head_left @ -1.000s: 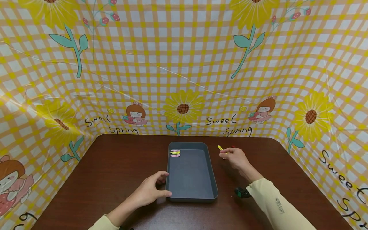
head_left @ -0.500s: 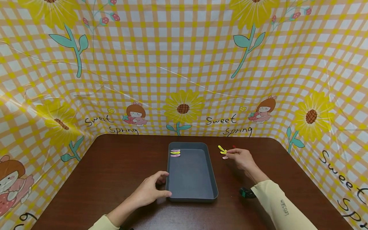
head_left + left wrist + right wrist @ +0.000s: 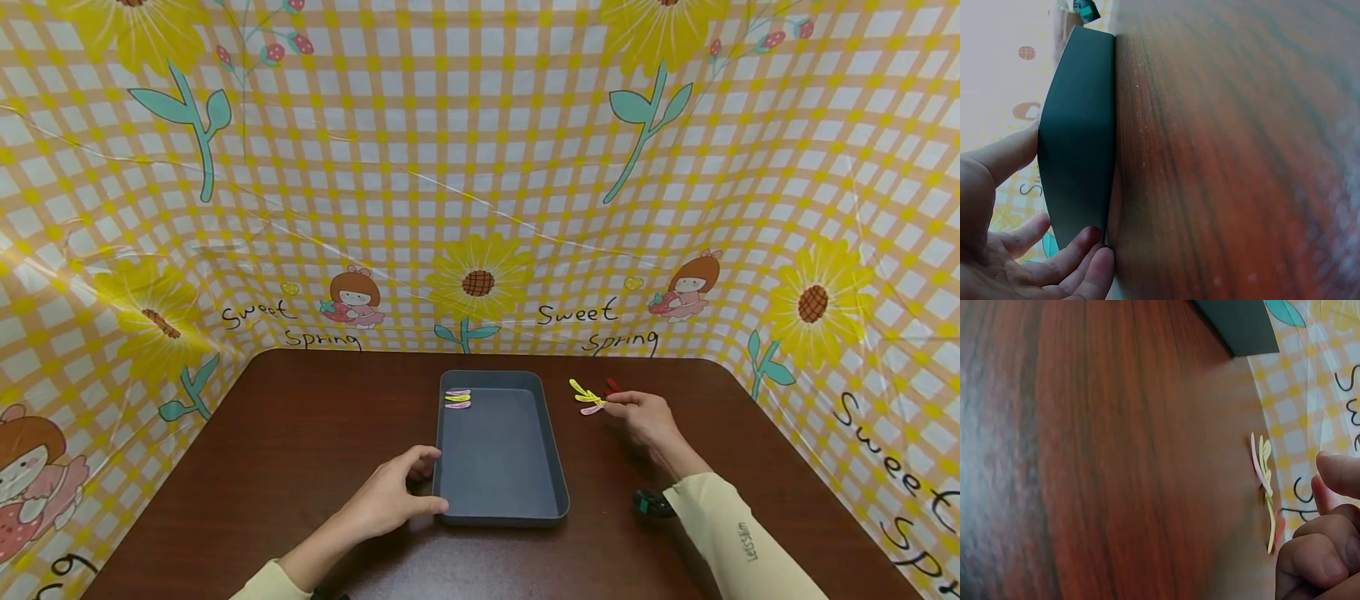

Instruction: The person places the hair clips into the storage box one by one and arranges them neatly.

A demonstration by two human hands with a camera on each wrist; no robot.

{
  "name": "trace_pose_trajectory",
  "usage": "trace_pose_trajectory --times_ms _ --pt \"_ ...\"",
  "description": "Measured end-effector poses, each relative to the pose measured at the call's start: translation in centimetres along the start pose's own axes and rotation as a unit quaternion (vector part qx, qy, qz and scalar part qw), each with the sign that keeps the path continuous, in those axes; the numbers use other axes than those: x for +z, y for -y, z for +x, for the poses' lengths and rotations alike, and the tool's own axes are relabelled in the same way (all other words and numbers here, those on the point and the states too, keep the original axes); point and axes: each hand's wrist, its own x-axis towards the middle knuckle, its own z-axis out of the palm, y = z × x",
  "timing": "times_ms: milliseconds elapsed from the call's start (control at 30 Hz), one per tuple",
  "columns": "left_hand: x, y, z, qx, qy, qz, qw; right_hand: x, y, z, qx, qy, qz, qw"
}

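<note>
In the head view, my left hand (image 3: 386,496) rests against the left side of a dark grey rectangular tray (image 3: 555,467), thumb on the rim and fingers beside the wall. The left wrist view shows its spread fingers touching the tray's outer wall (image 3: 1079,131). Several pink and yellow hair clips (image 3: 457,398) lie in a row inside the tray's far left corner. To the right of the tray, yellow hair clips (image 3: 577,387) and a pink hair clip (image 3: 591,410) lie loosely overlapped. My right hand (image 3: 648,421) is beside this pile, thumb and index close together; whether they pinch a clip is unclear.
A red hair clip (image 3: 612,385) lies behind the right hand's fingertips on the brown wooden table (image 3: 322,417). A checked cloth (image 3: 480,167) with sunflowers hangs at the back and both sides. A black device (image 3: 652,503) sits at the right wrist.
My right hand has moved a little to the right, uncovering the yellow and pink hair clips, which now lie more spread out. The left hand and the tray keep their places.
</note>
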Motion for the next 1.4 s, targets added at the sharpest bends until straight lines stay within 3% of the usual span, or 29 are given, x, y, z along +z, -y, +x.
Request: trace_pose_trajectory --times_ms 733,1400 --pt "0.0 0.1 0.0 -0.001 -0.003 0.003 1.0 -2.0 -2.6 0.9 0.005 -0.02 -0.004 0.9998" --pt "-0.1 -0.2 -0.1 -0.001 -0.002 -0.003 1.0 -2.1 -2.6 1.9 0.016 -0.008 -0.018 0.9997"
